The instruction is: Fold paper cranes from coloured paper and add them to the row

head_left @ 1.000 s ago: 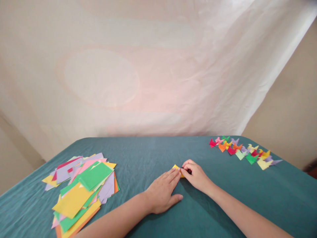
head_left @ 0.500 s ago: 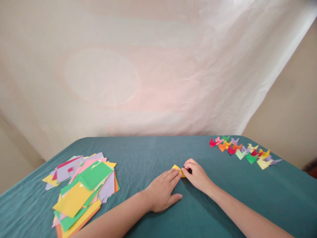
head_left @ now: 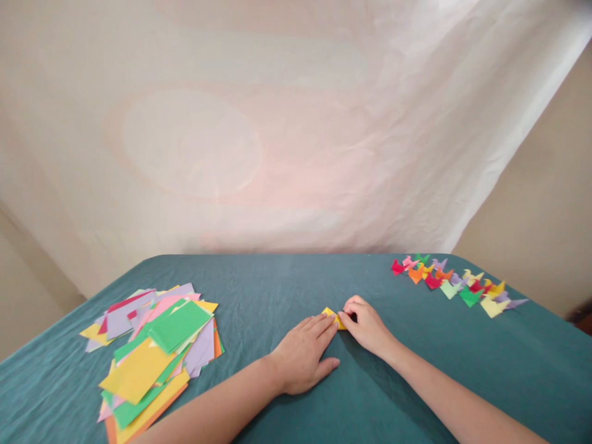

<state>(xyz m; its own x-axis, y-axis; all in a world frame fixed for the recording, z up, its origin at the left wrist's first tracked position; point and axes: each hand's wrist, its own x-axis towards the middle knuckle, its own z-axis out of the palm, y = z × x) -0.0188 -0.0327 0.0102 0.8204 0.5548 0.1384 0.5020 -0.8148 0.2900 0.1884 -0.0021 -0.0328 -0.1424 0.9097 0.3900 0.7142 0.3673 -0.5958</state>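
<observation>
A small folded yellow paper (head_left: 333, 317) lies on the teal tablecloth (head_left: 277, 290) near the middle. My left hand (head_left: 303, 357) lies flat with its fingers stretched out, the fingertips pressing on the paper's near left edge. My right hand (head_left: 365, 325) is curled, its thumb and fingers pinched on the paper's right end. Most of the paper is hidden under the two hands.
A loose pile of coloured paper sheets (head_left: 155, 351) lies at the left front. A row of several small folded paper figures (head_left: 456, 283) runs along the back right of the table. A creased white sheet (head_left: 277, 123) hangs behind the table.
Both hands stay on the yellow paper; the right hand's fingers have shifted slightly along it. Nothing else has moved.
</observation>
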